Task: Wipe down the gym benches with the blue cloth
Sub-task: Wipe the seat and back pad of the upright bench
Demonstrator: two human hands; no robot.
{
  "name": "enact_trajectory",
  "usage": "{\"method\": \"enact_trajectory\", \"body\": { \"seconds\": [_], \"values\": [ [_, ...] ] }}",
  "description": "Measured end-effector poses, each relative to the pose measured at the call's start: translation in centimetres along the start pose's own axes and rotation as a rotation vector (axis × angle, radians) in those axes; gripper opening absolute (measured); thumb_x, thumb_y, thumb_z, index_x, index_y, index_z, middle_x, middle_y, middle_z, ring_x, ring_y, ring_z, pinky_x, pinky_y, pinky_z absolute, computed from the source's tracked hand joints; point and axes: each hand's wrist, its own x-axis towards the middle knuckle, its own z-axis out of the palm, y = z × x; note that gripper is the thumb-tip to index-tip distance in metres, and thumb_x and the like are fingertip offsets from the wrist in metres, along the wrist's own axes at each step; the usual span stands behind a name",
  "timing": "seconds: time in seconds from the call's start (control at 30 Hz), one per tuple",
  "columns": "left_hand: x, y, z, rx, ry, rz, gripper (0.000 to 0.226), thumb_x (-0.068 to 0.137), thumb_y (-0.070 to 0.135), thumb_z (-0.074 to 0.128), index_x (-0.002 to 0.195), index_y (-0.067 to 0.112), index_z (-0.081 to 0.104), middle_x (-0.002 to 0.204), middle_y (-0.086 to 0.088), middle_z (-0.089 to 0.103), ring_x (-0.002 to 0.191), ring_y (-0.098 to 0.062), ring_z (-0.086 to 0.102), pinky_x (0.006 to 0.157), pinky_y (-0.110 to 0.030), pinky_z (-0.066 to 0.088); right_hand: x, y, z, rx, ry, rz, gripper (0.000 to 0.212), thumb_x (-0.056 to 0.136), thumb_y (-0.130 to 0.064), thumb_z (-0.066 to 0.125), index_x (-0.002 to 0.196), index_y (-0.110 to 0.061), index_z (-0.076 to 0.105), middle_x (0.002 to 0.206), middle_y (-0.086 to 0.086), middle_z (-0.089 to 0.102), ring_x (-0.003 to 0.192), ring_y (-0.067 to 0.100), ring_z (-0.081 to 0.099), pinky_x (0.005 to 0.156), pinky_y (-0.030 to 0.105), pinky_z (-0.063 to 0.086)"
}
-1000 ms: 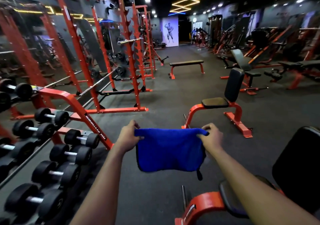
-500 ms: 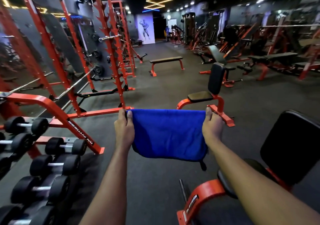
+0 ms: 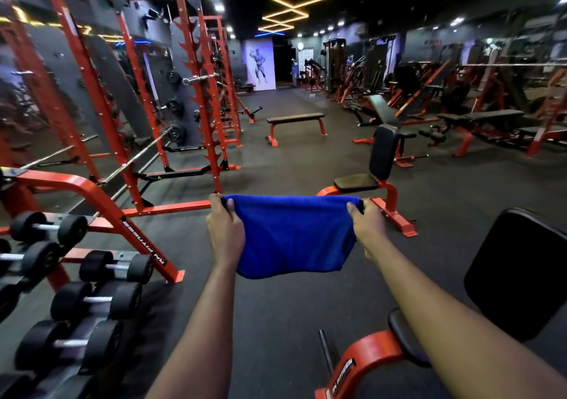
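The blue cloth [image 3: 293, 234] hangs spread out in the air in front of me. My left hand [image 3: 225, 230] pinches its upper left corner and my right hand [image 3: 366, 228] pinches its upper right corner. Just beyond the cloth stands an upright seat bench [image 3: 379, 165] with a black pad and red frame. A second black-padded seat bench [image 3: 518, 273] is close at my lower right, under my right arm. A flat bench [image 3: 295, 118] stands farther back in the middle of the floor.
A red dumbbell rack [image 3: 92, 196] with several black dumbbells [image 3: 113, 268] fills the lower left. Red squat racks [image 3: 199, 91] with barbells line the left wall. More red benches and machines [image 3: 478, 119] crowd the right side. Dark rubber floor [image 3: 276, 322] lies between.
The view has tilted and shifted a little. The cloth stays stretched between both hands, held slightly wider and flatter than a second ago, when it sagged in the middle.
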Motion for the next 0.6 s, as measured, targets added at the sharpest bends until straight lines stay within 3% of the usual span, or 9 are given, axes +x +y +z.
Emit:
{"method": "enact_trajectory", "body": {
  "seconds": [0.07,0.17,0.23,0.33,0.37,0.43,0.53,0.6],
  "values": [
    [0.0,0.1,-0.1,-0.013,0.005,0.002,0.009,0.104,0.016,0.04,0.101,0.01,0.046,0.077,-0.005,0.059,0.064,-0.016,0.055,0.052,-0.034,0.043,0.1,-0.2,0.1,0.063,-0.036,0.028,0.006,0.102,-0.02,0.05,0.107,-0.021,0.052,0.091,-0.001,0.06,0.081,0.016,0.057,0.062,0.03,0.043],
    [0.2,0.1,-0.1,-0.026,0.028,0.011,0.01,0.103,0.014,0.039,0.102,0.01,0.048,0.082,-0.008,0.061,0.069,-0.02,0.057,0.058,-0.038,0.046,-0.2,-0.8,0.2,0.203,-0.01,0.03,0.008,0.099,-0.012,0.047,0.103,-0.018,0.053,0.085,-0.001,0.056,0.077,0.015,0.052,0.059,0.028,0.039],
    [-0.3,0.4,-0.1,-0.06,0.105,0.058,0.011,0.103,0.013,0.037,0.101,0.008,0.047,0.077,-0.008,0.059,0.066,-0.021,0.056,0.054,-0.035,0.04,-0.9,-1.3,0.3,0.416,0.085,-0.074,0.013,0.093,-0.005,0.046,0.085,-0.012,0.053,0.074,-0.003,0.051,0.073,0.011,0.047,0.058,0.021,0.038],
    [-1.6,2.5,-0.8,-0.197,0.297,0.251,0.017,0.102,0.01,0.034,0.101,0.0,0.047,0.068,0.003,0.045,0.058,-0.002,0.048,0.05,-0.018,0.032,-1.9,-2.8,-0.6,0.735,0.32,-0.312,0.018,0.08,0.0,0.042,0.066,-0.012,0.043,0.061,-0.009,0.041,0.056,0.001,0.039,0.053,0.018,0.031],
    [-1.8,3.4,-1.2,-0.264,0.339,0.315,0.018,0.101,0.008,0.033,0.099,-0.003,0.048,0.068,0.006,0.042,0.058,0.001,0.045,0.051,-0.014,0.03,-1.9,-3.4,-0.9,0.833,0.328,-0.327,0.022,0.08,0.002,0.04,0.064,-0.013,0.042,0.057,-0.011,0.041,0.053,0.002,0.037,0.052,0.019,0.03],
    [-1.0,4.7,-0.9,-0.408,0.282,0.368,0.02,0.101,0.007,0.032,0.092,-0.001,0.048,0.07,0.006,0.04,0.061,0.001,0.042,0.056,-0.015,0.032,-1.3,-4.3,-0.8,0.933,0.16,-0.246,0.024,0.086,-0.005,0.04,0.066,-0.016,0.047,0.058,-0.009,0.045,0.055,0.007,0.04,0.054,0.024,0.032],
    [0.1,6.0,0.6,-0.593,-0.076,0.287,0.023,0.104,0.016,0.032,0.086,0.011,0.045,0.072,0.001,0.042,0.064,-0.01,0.039,0.06,-0.03,0.038,-1.4,-5.8,1.3,0.92,-0.351,-0.106,0.012,0.088,-0.015,0.047,0.079,-0.016,0.055,0.077,0.007,0.051,0.071,0.017,0.049,0.07,0.033,0.04],
    [-0.2,6.5,2.1,-0.574,-0.205,0.277,0.023,0.104,0.02,0.033,0.086,0.011,0.043,0.072,0.0,0.043,0.065,-0.013,0.04,0.062,-0.033,0.038,-2.1,-6.7,3.0,0.917,-0.504,-0.097,0.015,0.091,-0.008,0.046,0.082,-0.016,0.055,0.079,0.006,0.052,0.073,0.015,0.051,0.072,0.031,0.041]
  ]
}}
